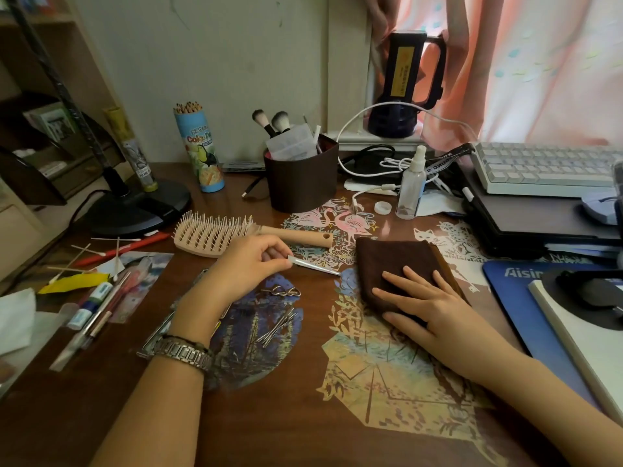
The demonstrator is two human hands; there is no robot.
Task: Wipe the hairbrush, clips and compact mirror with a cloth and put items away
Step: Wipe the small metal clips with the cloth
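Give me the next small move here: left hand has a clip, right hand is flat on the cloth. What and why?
Probably bring the silver clip over onto the brown cloth and wipe it. The left hand already pinches one end of it, while the right hand lies flat on the folded cloth, holding nothing. The hairbrush and the hairpins lie untouched on the desk.
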